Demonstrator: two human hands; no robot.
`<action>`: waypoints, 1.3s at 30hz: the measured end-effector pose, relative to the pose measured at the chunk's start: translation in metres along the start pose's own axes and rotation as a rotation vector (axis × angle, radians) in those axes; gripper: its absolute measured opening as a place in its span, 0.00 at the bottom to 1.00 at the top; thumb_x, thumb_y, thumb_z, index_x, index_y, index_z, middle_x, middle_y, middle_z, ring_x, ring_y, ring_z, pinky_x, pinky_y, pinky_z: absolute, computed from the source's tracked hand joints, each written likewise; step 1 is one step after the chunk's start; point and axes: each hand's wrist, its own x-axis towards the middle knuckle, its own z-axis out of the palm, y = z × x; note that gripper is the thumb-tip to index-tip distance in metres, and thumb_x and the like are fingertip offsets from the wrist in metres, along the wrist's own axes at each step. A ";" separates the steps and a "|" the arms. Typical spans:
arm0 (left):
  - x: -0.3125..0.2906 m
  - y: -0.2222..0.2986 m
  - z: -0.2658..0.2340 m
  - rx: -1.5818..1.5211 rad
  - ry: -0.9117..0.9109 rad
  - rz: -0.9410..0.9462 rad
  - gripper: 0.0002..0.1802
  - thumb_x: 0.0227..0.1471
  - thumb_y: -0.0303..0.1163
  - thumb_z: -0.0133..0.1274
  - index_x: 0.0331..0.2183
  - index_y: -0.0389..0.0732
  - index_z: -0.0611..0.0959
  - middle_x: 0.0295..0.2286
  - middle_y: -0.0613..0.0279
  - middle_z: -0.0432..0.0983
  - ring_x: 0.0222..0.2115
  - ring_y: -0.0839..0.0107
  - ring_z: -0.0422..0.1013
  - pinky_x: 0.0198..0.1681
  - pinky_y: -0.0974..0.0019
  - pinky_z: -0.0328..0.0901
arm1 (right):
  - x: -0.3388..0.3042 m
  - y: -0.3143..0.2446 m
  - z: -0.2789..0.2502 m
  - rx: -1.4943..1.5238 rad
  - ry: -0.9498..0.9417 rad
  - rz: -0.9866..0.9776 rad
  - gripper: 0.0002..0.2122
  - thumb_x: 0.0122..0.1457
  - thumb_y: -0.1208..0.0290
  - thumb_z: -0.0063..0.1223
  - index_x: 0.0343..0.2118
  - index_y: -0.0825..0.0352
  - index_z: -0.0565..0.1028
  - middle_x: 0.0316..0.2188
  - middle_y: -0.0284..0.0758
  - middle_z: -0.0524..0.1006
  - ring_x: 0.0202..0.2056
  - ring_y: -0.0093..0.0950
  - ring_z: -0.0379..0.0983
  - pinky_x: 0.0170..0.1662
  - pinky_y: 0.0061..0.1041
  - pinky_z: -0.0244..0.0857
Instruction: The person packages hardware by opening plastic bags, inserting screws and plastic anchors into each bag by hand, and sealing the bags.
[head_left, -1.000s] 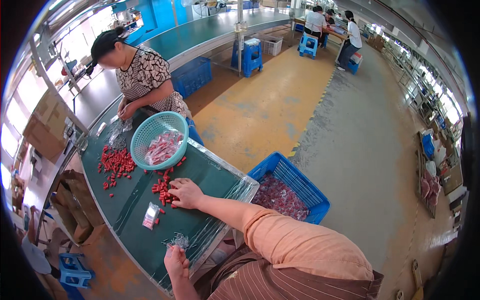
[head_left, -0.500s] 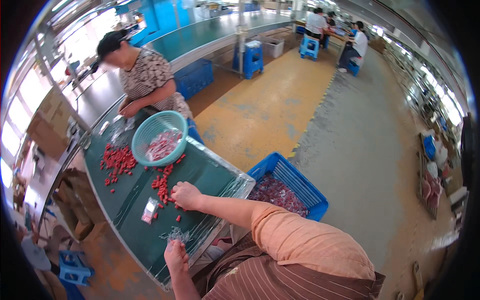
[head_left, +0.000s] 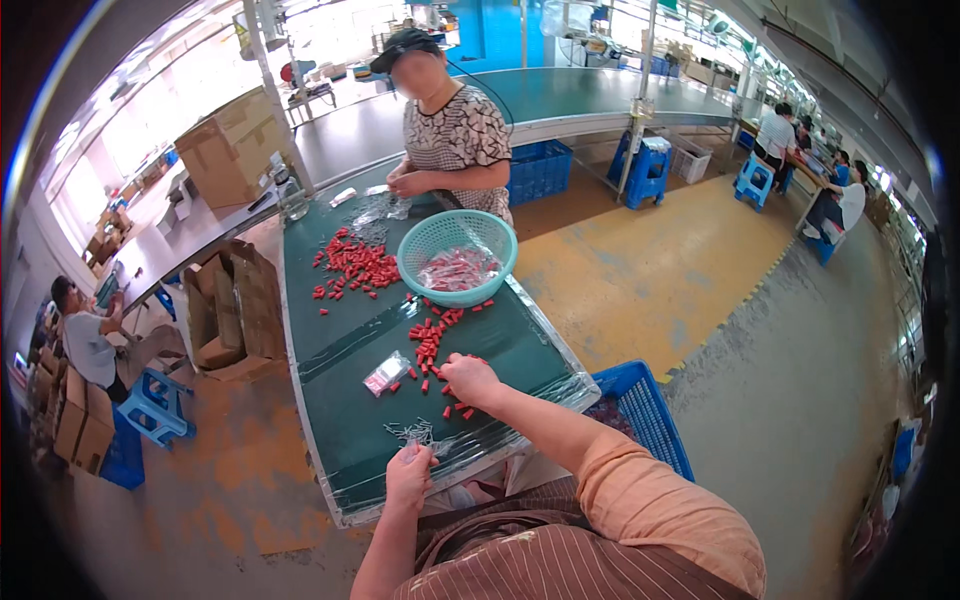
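Observation:
My left hand [head_left: 410, 476] is at the near edge of the green-topped table [head_left: 345, 455], its fingers pinched together. Just beyond its fingertips lies a small heap of thin silvery metal pieces [head_left: 412, 432], perhaps screws. My right hand [head_left: 472, 381] reaches in over the near end of a trail of small red plugs [head_left: 428, 340], fingers curled closed. What either hand grips is too small or hidden to make out. To the left of the right hand lies a small clear packet [head_left: 386, 373] with red and white in it. A few loose red plugs surround the right hand.
A turquoise basket [head_left: 410, 235] holds red-and-clear packets. A larger red plug heap [head_left: 358, 263] lies beside it. Across the table stands a co-worker [head_left: 455, 140], hands over clear bags. A blue crate [head_left: 655, 415] stands at the table's right; cardboard boxes [head_left: 235, 310] at its left.
The view has swung left, so the table and co-worker appear farther right. Both my hands stay near the same spots, the right by the red plugs, the left by the metal pieces.

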 end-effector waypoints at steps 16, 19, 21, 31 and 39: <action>0.026 -0.018 0.009 0.198 0.103 0.198 0.05 0.51 0.28 0.53 0.27 0.38 0.77 0.21 0.69 0.73 0.20 0.82 0.64 0.22 0.76 0.58 | -0.065 -0.067 -0.043 0.667 -0.035 -0.096 0.07 0.49 0.74 0.55 0.31 0.69 0.77 0.29 0.40 0.76 0.31 0.35 0.74 0.35 0.29 0.68; 0.032 -0.023 0.011 0.161 0.056 0.268 0.05 0.52 0.29 0.53 0.28 0.38 0.76 0.22 0.68 0.74 0.21 0.81 0.65 0.23 0.76 0.59 | -0.074 -0.071 -0.052 0.488 -0.002 -0.168 0.04 0.51 0.75 0.53 0.29 0.69 0.76 0.27 0.39 0.74 0.31 0.38 0.74 0.34 0.32 0.68; 0.031 -0.021 0.010 0.187 0.077 0.203 0.05 0.52 0.29 0.53 0.29 0.37 0.77 0.23 0.68 0.74 0.22 0.81 0.67 0.24 0.77 0.60 | -0.076 -0.071 -0.055 0.413 -0.013 -0.197 0.03 0.50 0.76 0.52 0.27 0.69 0.75 0.27 0.39 0.74 0.31 0.38 0.74 0.34 0.32 0.68; 0.017 -0.026 0.007 0.185 0.100 0.268 0.07 0.50 0.32 0.55 0.26 0.38 0.79 0.21 0.68 0.74 0.19 0.81 0.66 0.20 0.75 0.59 | -0.086 -0.085 -0.050 0.217 -0.187 -0.162 0.04 0.48 0.80 0.49 0.28 0.67 0.74 0.29 0.42 0.75 0.33 0.39 0.75 0.34 0.33 0.69; 0.028 -0.012 0.018 0.286 0.079 0.369 0.06 0.51 0.34 0.52 0.28 0.42 0.78 0.20 0.71 0.71 0.14 0.83 0.59 0.15 0.76 0.52 | -0.078 -0.051 -0.071 0.474 0.041 -0.123 0.07 0.50 0.78 0.53 0.34 0.70 0.73 0.27 0.43 0.76 0.31 0.40 0.74 0.34 0.32 0.67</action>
